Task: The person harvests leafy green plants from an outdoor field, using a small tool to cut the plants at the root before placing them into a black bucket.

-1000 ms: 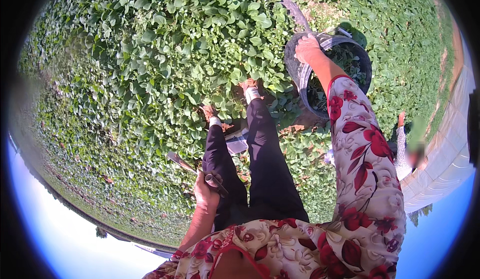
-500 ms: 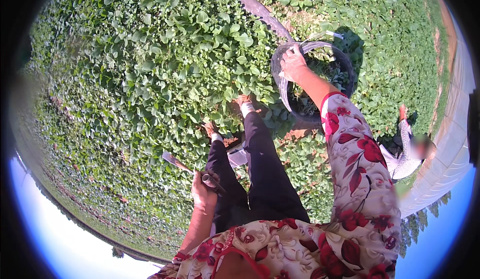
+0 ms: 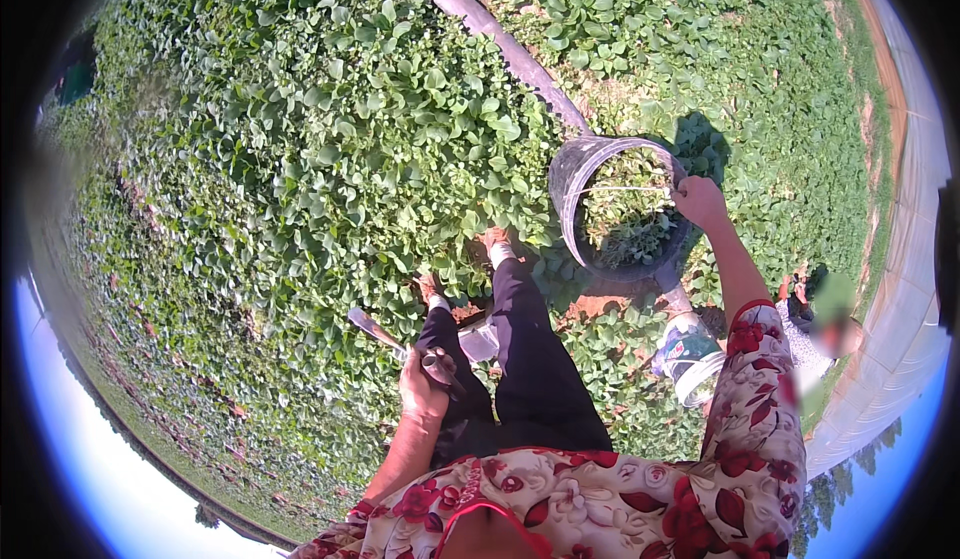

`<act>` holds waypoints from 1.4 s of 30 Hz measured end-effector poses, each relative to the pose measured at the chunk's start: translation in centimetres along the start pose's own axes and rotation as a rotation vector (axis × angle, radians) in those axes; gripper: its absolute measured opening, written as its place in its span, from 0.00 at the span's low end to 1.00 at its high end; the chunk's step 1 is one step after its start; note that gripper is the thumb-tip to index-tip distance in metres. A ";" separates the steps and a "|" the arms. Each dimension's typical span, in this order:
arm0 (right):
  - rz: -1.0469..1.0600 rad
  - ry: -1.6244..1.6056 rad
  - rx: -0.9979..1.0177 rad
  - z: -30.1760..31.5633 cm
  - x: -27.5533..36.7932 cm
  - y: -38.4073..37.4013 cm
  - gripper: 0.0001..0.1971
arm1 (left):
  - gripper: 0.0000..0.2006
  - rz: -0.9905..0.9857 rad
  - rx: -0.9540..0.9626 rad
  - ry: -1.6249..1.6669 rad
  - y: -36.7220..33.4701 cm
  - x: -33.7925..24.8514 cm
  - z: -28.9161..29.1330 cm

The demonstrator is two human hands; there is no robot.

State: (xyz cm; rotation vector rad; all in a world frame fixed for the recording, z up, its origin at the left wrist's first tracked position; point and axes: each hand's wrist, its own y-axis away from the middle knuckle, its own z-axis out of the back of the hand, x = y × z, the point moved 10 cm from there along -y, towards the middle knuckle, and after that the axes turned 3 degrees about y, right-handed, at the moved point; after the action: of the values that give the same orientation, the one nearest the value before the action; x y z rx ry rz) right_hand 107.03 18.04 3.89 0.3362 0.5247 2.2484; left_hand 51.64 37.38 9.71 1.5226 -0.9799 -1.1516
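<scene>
We hold the dark bucket (image 3: 568, 184) of greens (image 3: 635, 237) right of our feet (image 3: 494, 239), right hand (image 3: 703, 205) fingers curled on its handle (image 3: 625, 189), left hand (image 3: 422, 389) fingers wrapped around a bladed tool (image 3: 374, 328).

Sunlit green crops (image 3: 300, 109) stretch toward pale plastic sheeting (image 3: 908, 289).

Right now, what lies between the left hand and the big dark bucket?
From left hand to dark bucket, the head view shows both trousered legs, a pale boxy object between them, then leafy plants.
</scene>
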 end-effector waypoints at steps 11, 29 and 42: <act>-0.040 -0.075 0.307 7.2 11.1 -1.7 0.20 | 0.12 -0.084 -0.062 0.119 1.9 -3.0 2.3; 0.079 -0.106 0.043 12.0 22.7 -19.6 0.20 | 0.12 -0.075 -0.090 0.354 1.2 -0.7 5.6; 0.044 0.241 -0.156 11.6 23.7 -23.1 0.22 | 0.13 0.038 -0.170 0.384 -2.3 1.7 8.8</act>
State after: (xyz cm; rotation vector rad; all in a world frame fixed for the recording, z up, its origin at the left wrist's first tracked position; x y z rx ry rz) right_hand 110.90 52.88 4.98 -0.0030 0.4648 2.3697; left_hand 43.57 34.36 6.29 1.5071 -0.6323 -0.8498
